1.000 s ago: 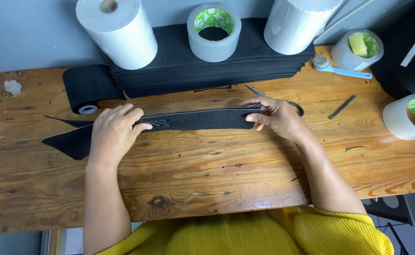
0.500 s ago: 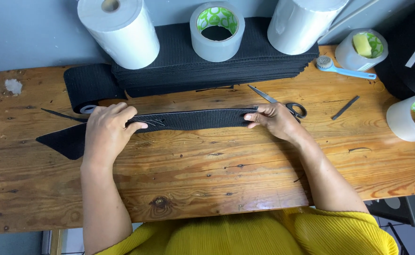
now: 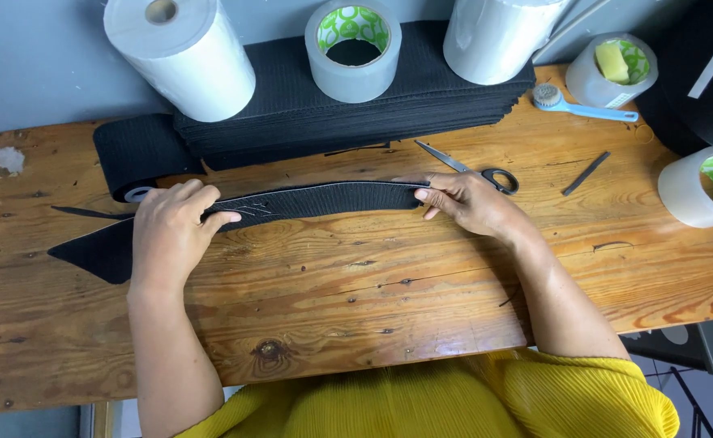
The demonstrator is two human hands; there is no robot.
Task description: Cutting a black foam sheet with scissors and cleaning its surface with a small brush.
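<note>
A long black elastic strip (image 3: pixel 316 199) lies across the wooden table (image 3: pixel 356 308), bowed slightly upward in the middle, its left end flaring into a dark pointed flap. The left hand (image 3: pixel 170 235) lies flat over the strip's left part, fingers close together and curled over its upper edge, thumb along the lower edge. The right hand (image 3: pixel 474 203) pinches the strip's right end, fingers narrow and pressed onto it.

Just behind the strip's right end, touching the right hand's knuckles, lie scissors (image 3: pixel 470 169) with black handles. Behind the strip's middle sits a stack of black strips (image 3: pixel 356 122), bearing a clear tape roll (image 3: pixel 352 49) and two white paper rolls (image 3: pixel 182 53) (image 3: pixel 494 36). A roll of black band (image 3: pixel 133 158) stands just behind the left hand. To the right of the scissors are a thin dark stick (image 3: pixel 585 173), a blue-handled brush (image 3: pixel 583 104), a tape roll holding a yellow sponge (image 3: pixel 613 61), and another tape roll (image 3: pixel 709 186).
</note>
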